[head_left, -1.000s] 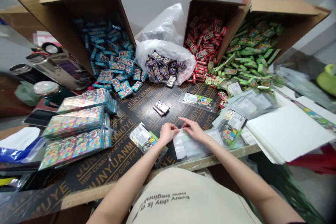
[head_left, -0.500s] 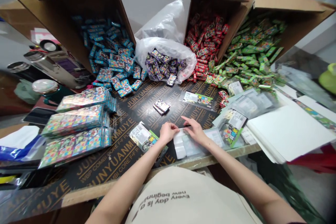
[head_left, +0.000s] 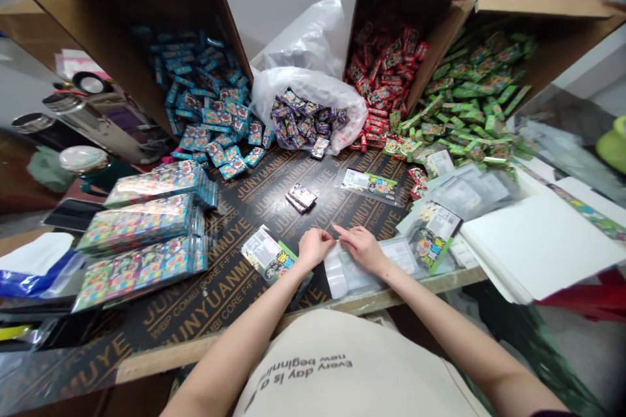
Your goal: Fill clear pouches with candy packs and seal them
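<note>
Fingers of both hands, left (head_left: 314, 247) and right (head_left: 360, 247), pinch the clear bag (head_left: 342, 270).

Packing workshop — tipped cartons (head_left: 122, 32) spilling coloured packets (head_left: 210, 111), plywood bench (head_left: 235, 287), sleeve stacks (head_left: 141, 228)

At a worktable (head_left: 205, 313) printed with lettering, a person's left hand (head_left: 313, 246) and right hand (head_left: 360, 246) meet over a stack of clear plastic sleeves (head_left: 342, 273) at the near edge, fingers pinching the top one. Behind them, tipped cardboard boxes spill blue packets (head_left: 210, 104), red packets (head_left: 384, 78) and green packets (head_left: 464, 98), with a plastic bag of purple packets (head_left: 306, 120) between. Filled display packs (head_left: 141, 241) lie stacked to the left, white sheets (head_left: 538, 241) to the right.
</note>
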Motion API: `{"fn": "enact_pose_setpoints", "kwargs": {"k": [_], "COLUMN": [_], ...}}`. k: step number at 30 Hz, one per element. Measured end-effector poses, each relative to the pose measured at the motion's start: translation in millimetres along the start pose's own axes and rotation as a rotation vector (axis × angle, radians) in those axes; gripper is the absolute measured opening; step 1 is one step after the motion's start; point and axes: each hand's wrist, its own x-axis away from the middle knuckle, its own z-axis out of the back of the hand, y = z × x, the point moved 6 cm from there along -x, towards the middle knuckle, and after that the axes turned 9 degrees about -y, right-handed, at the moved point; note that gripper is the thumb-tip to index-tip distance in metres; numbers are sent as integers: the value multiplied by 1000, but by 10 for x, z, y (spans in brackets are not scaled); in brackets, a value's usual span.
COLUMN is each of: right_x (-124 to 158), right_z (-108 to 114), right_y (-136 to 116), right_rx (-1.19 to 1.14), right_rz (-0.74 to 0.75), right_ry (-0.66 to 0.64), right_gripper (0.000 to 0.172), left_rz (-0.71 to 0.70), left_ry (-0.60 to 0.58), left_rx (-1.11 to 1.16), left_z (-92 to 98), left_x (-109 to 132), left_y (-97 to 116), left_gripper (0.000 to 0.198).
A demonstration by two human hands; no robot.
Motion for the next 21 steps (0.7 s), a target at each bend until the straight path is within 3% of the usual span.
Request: {"fn": "enact_pose_setpoints", "kwargs": {"k": [5,12,14,16,19,21], "right_x": [110,195,222,237,230,180], "right_z": [14,82,93,118,187,235], "right_y": [-77,48,93,111,108,92], "right_rx": [-28,-444,-512,-542,-546,-563], "right_rz": [-17,-359,-412,-427,-440,-443], "right_ry": [67,235,276,300,343,376], "right_gripper": [43,41,43,45,48,51], "left_rz": [0,-76,-123,-134,10,130], "left_ry": [5,52,105,241,556,568], "left_rx": [-3,36,35,13,-75,-63], "left_z": [-4,77,257,555,1061,1197], "left_x": [-3,85,195,367,696,818], "left_y": [-8,101,76,-72,-540,-885], "left_gripper": [17,14,17,23,40,43]}}
